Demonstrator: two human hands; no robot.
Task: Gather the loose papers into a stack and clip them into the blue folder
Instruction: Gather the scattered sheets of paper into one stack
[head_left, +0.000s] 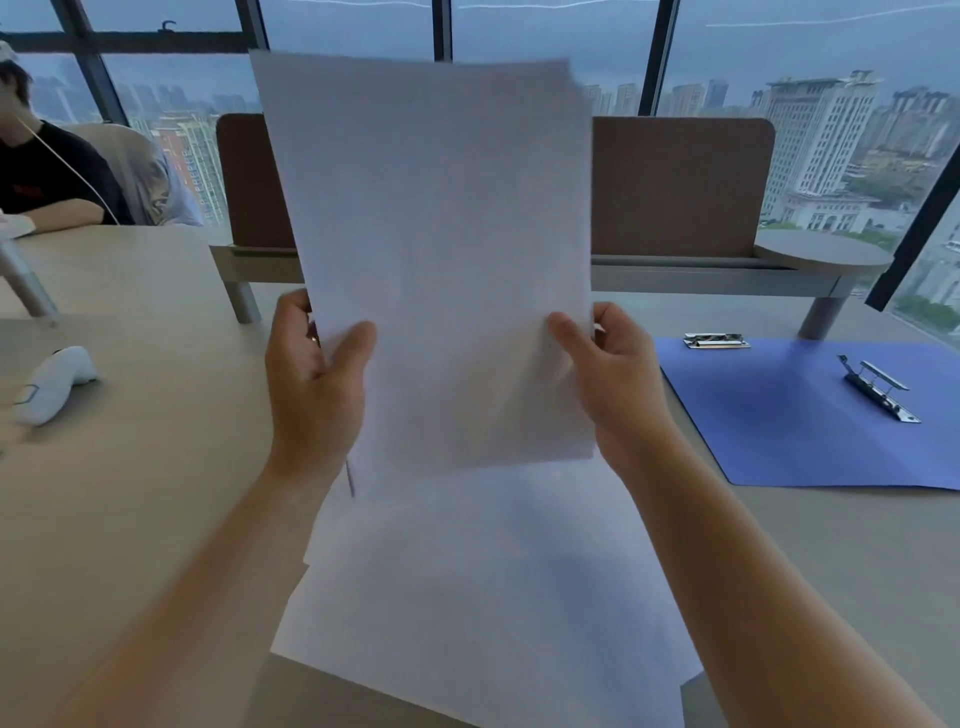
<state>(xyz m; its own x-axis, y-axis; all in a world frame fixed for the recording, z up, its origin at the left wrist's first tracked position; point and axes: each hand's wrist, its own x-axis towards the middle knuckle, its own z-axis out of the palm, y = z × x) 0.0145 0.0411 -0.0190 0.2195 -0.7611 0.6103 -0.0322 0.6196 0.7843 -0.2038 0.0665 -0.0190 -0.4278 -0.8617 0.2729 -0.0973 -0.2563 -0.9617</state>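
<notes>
Papers (436, 260) stand upright at centre frame, likely raised to square their edges; more sheets (483, 582) lie flat below on the desk (130, 493). Left hand (311, 384) and right hand (613, 374) pinch the lower sides, thumbs in front, fingers curled behind. Blue folder (800, 415) lies open at right, clip (878, 387) unused

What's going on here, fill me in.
A person holds a stack of papers upright above the desk, the left hand gripping its left edge and the right hand its right edge. More sheets lie loose on the desk beneath. The blue folder lies open to the right, with nothing in its clip yet. Another person sits at the far left.
</notes>
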